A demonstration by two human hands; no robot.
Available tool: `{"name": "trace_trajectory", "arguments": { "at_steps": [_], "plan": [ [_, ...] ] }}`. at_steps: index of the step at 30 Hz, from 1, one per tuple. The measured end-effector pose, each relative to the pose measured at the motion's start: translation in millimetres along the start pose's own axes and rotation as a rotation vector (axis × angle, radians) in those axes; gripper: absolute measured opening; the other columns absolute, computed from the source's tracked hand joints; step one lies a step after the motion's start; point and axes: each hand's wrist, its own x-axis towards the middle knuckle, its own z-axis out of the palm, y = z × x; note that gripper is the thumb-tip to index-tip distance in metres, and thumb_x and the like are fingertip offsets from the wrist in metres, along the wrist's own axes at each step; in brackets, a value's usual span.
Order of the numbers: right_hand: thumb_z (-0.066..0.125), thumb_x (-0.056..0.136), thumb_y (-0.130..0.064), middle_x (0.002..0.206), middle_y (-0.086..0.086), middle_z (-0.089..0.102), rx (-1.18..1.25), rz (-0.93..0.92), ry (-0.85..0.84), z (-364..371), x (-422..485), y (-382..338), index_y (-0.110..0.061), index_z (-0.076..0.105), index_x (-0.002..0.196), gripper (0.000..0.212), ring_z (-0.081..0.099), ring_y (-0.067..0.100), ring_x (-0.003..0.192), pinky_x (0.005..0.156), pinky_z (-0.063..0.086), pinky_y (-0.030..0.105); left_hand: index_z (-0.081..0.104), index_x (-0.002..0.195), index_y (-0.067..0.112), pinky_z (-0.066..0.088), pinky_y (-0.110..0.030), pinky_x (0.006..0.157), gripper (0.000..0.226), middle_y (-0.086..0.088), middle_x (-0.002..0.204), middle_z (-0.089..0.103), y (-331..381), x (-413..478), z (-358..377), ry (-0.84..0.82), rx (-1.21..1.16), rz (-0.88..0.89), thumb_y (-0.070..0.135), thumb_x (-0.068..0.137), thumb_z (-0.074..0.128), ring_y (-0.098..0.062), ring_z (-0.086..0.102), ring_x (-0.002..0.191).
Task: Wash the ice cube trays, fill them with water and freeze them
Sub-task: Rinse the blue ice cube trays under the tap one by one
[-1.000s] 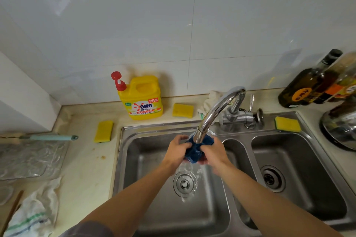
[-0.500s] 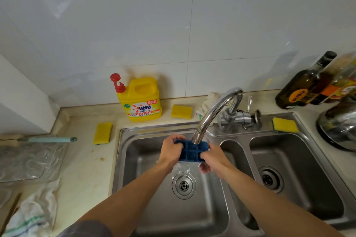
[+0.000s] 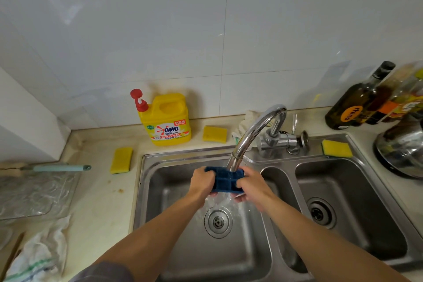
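The blue ice cube tray (image 3: 225,182) is opening out again under the faucet (image 3: 254,130)! A second ago it was being scrunched into a lump between the palms, and half a second ago it was flattening. Now it is sitting cells-up right beneath the spout, over the left basin (image 3: 160,190).

The left hand (image 3: 201,182) is curling its fingers round the tray's left end. The right hand (image 3: 250,184) is gripping the right end the same way, and the soft tray is bowing a little between them. Water is running through and splashing down around the left drain (image 3: 218,221).

I am reading this as the rinse after the scrub. The washing of this tray is looking nearly finished, while the filling and freezing are waiting.

Now I am counting things up.
- **Trays:** One is showing, though the task is speaking of several, and I am not spotting a second.
- **Sink:** There are two basins, the right basin (image 3: 357,190) sitting idle, with two drains, the right drain (image 3: 319,213) looking dry, and one faucet.
- **Yellow sponges:** There are three. The first sponge (image 3: 121,160) is lying on the tabletop (image 3: 100,201) left of the sink. The second sponge (image 3: 214,134) is by the wall near the detergent jug (image 3: 169,121). The third sponge (image 3: 337,148) is resting on the rim behind the right basin.
- **Others:** I am seeing one jug, one teal-handled brush (image 3: 59,168) and one white cloth (image 3: 43,254) at the near left.
- **Bottles:** The bottles (image 3: 357,101) at the far right are numbering at least two, but they are blurring too much for a firm count.
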Motion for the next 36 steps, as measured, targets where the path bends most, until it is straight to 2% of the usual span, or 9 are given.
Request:
{"name": "trace_trajectory", "arguments": {
  "at_steps": [6,10,13,16,19,24,27,31,36],
  "plan": [
    [0.056,0.094,-0.006,0.101,0.019,0.072,0.122,0.070,0.036,-4.0,6.3,-0.3,-0.013,0.067,0.106,0.018,0.075,0.034,0.077,0.055,0.059,0.037,0.070,0.102,0.015,0.059,-0.031,0.056,0.025,-0.013,0.095,0.075,4.2,-1.6,-1.4,-0.068,-0.080,-0.016,0.008,0.099,0.046,-0.026,0.073,0.081],
    [0.053,0.097,0.000,0.096,0.019,0.072,0.094,0.113,0.128,-5.7,11.8,7.0,-0.011,0.066,0.103,0.019,0.073,0.031,0.065,0.050,0.058,0.035,0.068,0.114,0.010,0.062,-0.037,0.066,0.021,-0.017,0.105,0.073,4.8,-5.9,0.3,-0.202,-0.158,0.021,0.008,0.099,0.053,-0.028,0.073,0.089],
    [0.053,0.097,0.001,0.087,0.019,0.072,0.173,0.130,0.203,-9.9,12.2,7.6,-0.007,0.068,0.105,0.019,0.068,0.028,0.062,0.046,0.054,0.031,0.061,0.123,0.011,0.061,-0.034,0.073,0.037,-0.013,0.109,0.069,3.9,-8.7,2.3,-0.299,-0.181,0.019,-0.004,0.091,0.049,-0.026,0.070,0.094],
    [0.054,0.098,-0.002,0.094,0.015,0.070,0.088,0.098,0.195,-6.3,10.6,3.3,-0.014,0.065,0.101,0.017,0.072,0.030,0.073,0.050,0.058,0.033,0.062,0.114,0.015,0.061,-0.031,0.071,0.039,-0.011,0.106,0.071,1.2,-7.3,4.1,-0.243,-0.122,0.005,-0.010,0.090,0.045,-0.024,0.072,0.093],
    [0.052,0.097,-0.002,0.096,0.017,0.070,-0.071,0.050,0.173,-0.5,9.7,-0.2,-0.009,0.062,0.097,0.013,0.073,0.031,0.076,0.052,0.059,0.034,0.064,0.110,0.015,0.064,-0.039,0.080,0.039,-0.012,0.106,0.074,-3.4,-1.9,4.9,-0.184,-0.114,-0.037,-0.012,0.091,0.043,-0.027,0.074,0.096],
    [0.053,0.097,-0.003,0.096,0.020,0.070,-0.087,0.045,0.218,-2.6,8.4,0.8,-0.002,0.065,0.099,0.012,0.073,0.035,0.077,0.058,0.063,0.043,0.065,0.106,0.013,0.059,-0.028,0.063,0.035,-0.011,0.100,0.074,-5.9,-2.9,5.8,-0.140,-0.081,0.010,-0.012,0.091,0.045,-0.024,0.075,0.087],
    [0.057,0.098,-0.006,0.096,0.017,0.071,-0.070,0.031,0.192,0.7,7.8,1.1,-0.006,0.065,0.100,0.008,0.075,0.035,0.077,0.066,0.064,0.051,0.066,0.104,0.013,0.060,-0.029,0.062,0.037,-0.013,0.098,0.074,-7.1,-0.3,7.2,-0.060,-0.164,-0.024,-0.014,0.091,0.043,-0.026,0.074,0.086],
    [0.064,0.098,-0.017,0.104,0.014,0.073,-0.026,-0.011,0.050,3.6,7.3,2.1,-0.013,0.062,0.116,0.019,0.078,0.027,0.077,0.069,0.065,0.041,0.068,0.103,0.012,0.060,-0.028,0.057,0.035,-0.012,0.093,0.074,-7.2,3.7,4.1,0.047,-0.265,-0.085,-0.009,0.096,0.041,-0.024,0.073,0.082],
    [0.061,0.090,0.002,0.097,0.020,0.071,0.035,0.000,-0.057,-2.6,4.8,7.9,-0.011,0.056,0.118,0.032,0.067,0.022,0.066,0.058,0.055,0.032,0.067,0.099,0.013,0.056,-0.026,0.055,0.033,-0.013,0.092,0.074,-2.4,2.4,3.5,0.043,-0.284,-0.090,-0.007,0.094,0.042,-0.022,0.069,0.076]
  ]
}}
